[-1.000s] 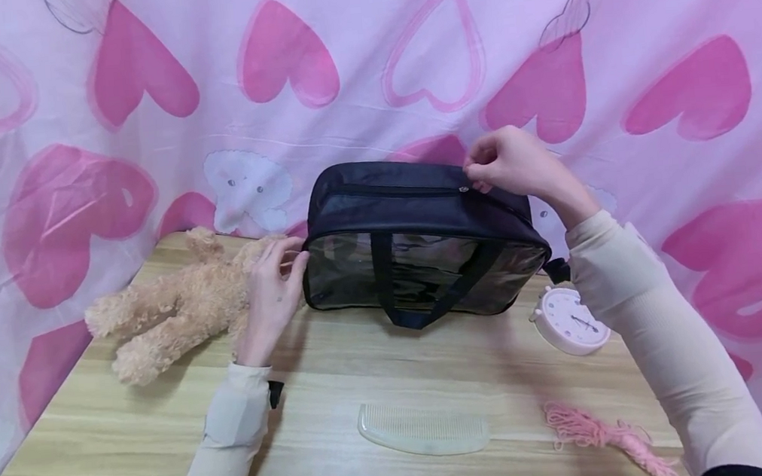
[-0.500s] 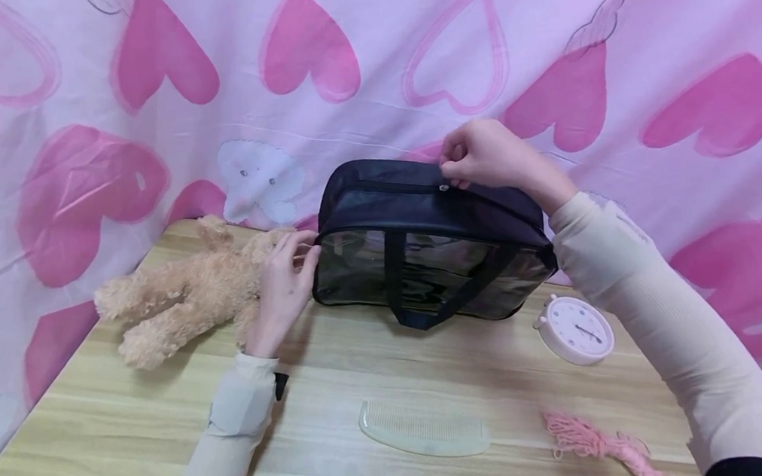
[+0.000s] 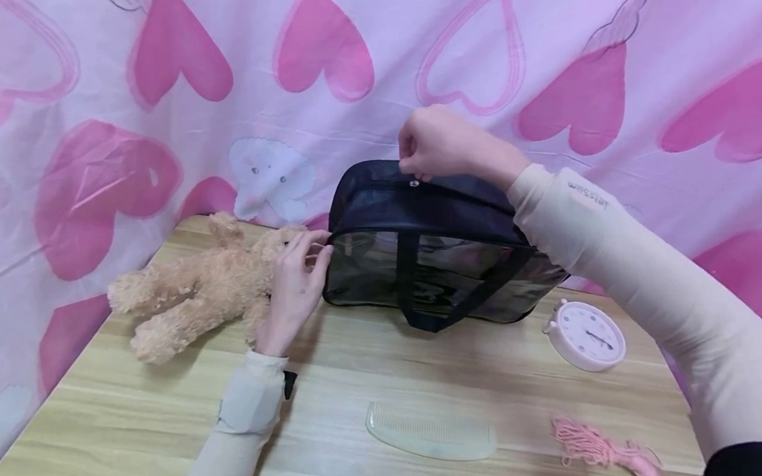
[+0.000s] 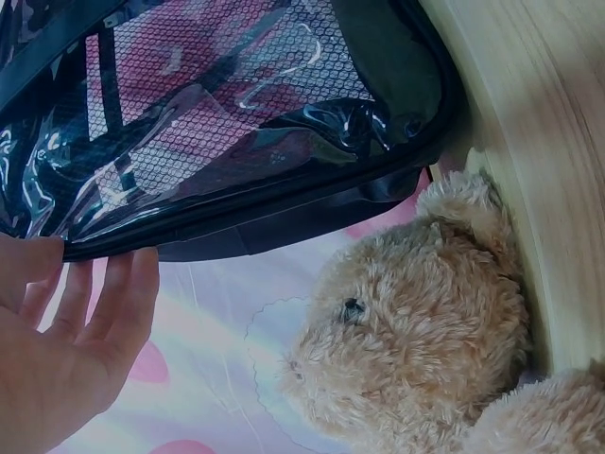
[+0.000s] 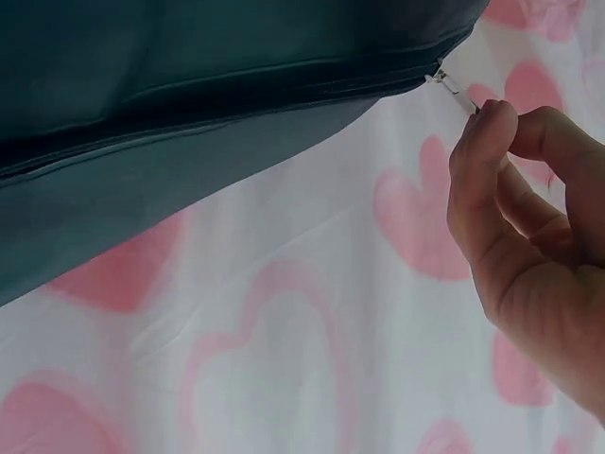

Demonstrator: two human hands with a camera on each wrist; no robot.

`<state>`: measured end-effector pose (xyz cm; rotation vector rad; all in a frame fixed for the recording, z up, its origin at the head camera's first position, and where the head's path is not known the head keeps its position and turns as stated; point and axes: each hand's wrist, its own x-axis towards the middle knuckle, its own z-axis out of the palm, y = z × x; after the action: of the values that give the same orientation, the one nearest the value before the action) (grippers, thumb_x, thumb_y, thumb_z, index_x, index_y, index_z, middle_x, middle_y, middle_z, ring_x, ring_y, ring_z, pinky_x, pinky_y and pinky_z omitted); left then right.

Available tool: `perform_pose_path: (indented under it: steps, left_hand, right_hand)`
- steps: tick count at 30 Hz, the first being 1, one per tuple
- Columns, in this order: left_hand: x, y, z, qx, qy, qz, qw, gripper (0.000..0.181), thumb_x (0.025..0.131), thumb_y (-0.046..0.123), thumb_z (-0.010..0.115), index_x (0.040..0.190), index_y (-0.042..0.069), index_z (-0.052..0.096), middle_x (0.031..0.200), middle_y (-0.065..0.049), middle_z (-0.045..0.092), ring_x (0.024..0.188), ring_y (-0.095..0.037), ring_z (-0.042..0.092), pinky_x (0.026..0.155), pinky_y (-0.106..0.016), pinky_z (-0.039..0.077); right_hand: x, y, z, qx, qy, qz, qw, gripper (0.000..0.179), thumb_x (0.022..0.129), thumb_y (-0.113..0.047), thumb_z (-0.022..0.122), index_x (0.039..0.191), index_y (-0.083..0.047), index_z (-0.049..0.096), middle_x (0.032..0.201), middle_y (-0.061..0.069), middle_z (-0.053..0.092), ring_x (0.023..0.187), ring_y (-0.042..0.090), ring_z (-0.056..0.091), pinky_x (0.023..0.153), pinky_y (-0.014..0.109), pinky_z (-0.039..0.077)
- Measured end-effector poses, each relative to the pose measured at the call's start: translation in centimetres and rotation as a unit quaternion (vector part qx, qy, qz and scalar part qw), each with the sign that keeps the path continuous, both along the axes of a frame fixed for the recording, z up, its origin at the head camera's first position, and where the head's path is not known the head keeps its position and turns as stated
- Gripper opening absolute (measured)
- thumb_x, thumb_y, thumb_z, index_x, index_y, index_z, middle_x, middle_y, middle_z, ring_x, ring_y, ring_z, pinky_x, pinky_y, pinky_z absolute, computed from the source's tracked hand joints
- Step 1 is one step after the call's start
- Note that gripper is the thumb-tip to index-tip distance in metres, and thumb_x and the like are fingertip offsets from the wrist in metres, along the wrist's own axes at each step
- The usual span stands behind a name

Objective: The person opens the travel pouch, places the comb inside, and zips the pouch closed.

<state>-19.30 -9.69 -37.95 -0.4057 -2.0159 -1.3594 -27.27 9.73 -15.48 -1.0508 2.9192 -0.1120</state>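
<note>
A black toiletry bag (image 3: pixel 446 209) with see-through sides and a looped strap handle stands upright on the wooden table. On its left end, my left hand (image 3: pixel 298 287) grips the piped edge, the thumb in front and the fingers behind, as the left wrist view shows. Above the bag's top, my right hand (image 3: pixel 444 142) pinches a metal zipper pull (image 5: pixel 458 93) between thumb and forefinger. The slider (image 3: pixel 415 183) sits on the top zipper, left of the bag's middle. The bag looks empty through its clear panel.
A light-brown teddy bear (image 3: pixel 208 287) lies left of the bag, its head beside my left hand. A pink alarm clock (image 3: pixel 587 335) lies at the right, a bundle of pink yarn (image 3: pixel 603 447) in front of it. A pale comb (image 3: pixel 432 431) lies front centre. A heart-patterned curtain (image 3: pixel 330 42) hangs behind.
My right hand has drawn the zipper pull leftward along the bag's top. The left hand keeps its hold on the left edge. The head view has shifted slightly.
</note>
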Motion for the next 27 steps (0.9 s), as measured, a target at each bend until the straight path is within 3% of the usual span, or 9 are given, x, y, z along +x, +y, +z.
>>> perform_pose_path:
  steps: [12, 20, 27]
  left_hand:
    - [0.3, 0.7, 0.1, 0.007, -0.007, -0.019, 0.9998, 0.018, 0.093, 0.009, 0.061, 0.108, 0.0, 0.064, 0.099, -0.01, 0.063, 0.084, -0.019, 0.064, 0.071, -0.03, 0.055]
    - [0.8, -0.5, -0.3, 0.018, -0.011, -0.014, 0.9997, 0.017, 0.092, 0.005, 0.061, 0.108, -0.001, 0.064, 0.098, -0.011, 0.062, 0.085, -0.02, 0.062, 0.074, -0.03, 0.055]
    - [0.8, -1.1, -0.6, 0.018, -0.012, -0.012, 0.9997, 0.016, 0.092, 0.004, 0.061, 0.107, 0.0, 0.065, 0.096, -0.01, 0.063, 0.085, -0.017, 0.062, 0.074, -0.029, 0.055]
  right_hand:
    - [0.0, -3.2, -0.8, -0.013, 0.038, 0.014, 0.9991, 0.015, 0.081, -0.009, 0.058, 0.069, -0.006, 0.067, 0.057, 0.001, 0.065, 0.053, 0.009, 0.064, 0.083, 0.028, 0.048]
    - [0.2, -5.9, -1.8, -0.028, 0.043, 0.016, 0.9985, 0.018, 0.079, -0.006, 0.055, 0.062, -0.007, 0.063, 0.055, 0.001, 0.063, 0.05, 0.008, 0.061, 0.06, 0.021, 0.047]
    - [0.2, -6.6, -2.1, -0.035, 0.046, 0.028, 0.9979, 0.017, 0.078, -0.005, 0.056, 0.063, -0.007, 0.065, 0.054, 0.001, 0.063, 0.051, 0.01, 0.061, 0.062, 0.022, 0.048]
